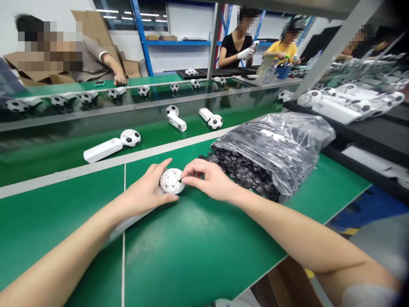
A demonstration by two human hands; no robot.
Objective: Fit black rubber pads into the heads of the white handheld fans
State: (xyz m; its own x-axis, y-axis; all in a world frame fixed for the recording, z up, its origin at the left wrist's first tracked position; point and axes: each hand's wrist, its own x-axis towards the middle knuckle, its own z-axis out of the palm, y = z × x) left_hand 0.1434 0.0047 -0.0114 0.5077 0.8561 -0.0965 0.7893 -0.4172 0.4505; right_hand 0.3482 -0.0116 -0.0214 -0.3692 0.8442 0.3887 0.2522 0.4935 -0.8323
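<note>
**Left hand grips a white ball while right hand pinches a black piece against it**

Head view: The left hand [147, 187] is closed around the ball [171, 180], fingers over its far side and thumb along its near side. The ball is above the surface [179, 256], left of the bag and set back from the near edge. Its shell is openwork white, and the white handle [136, 219] runs back beneath the left forearm, partly hidden by it. The right hand [212, 179] is clenched at the fingertips on 1 small black piece [180, 180], at the right side of the ball. The fingers cover most of the piece, so whether it is seated cannot be told.

Toward the far right corner of the surface lies a clear plastic bag [287, 140]. A pile [249, 168] of loose black pieces fills its open left side and spills out toward the far edge.

Along the far edge runs a pale rail [64, 170]. Beyond it, 3 black-and-white units [111, 145] lie apart on the green belt [64, 145], left of the bag. A farther row [86, 97] holds more. Past the right edge, a black tray [367, 132] carries a heap of white units. Across the belt, 1 person in a yellow top [283, 49] sits beside another in black [236, 47].
</note>
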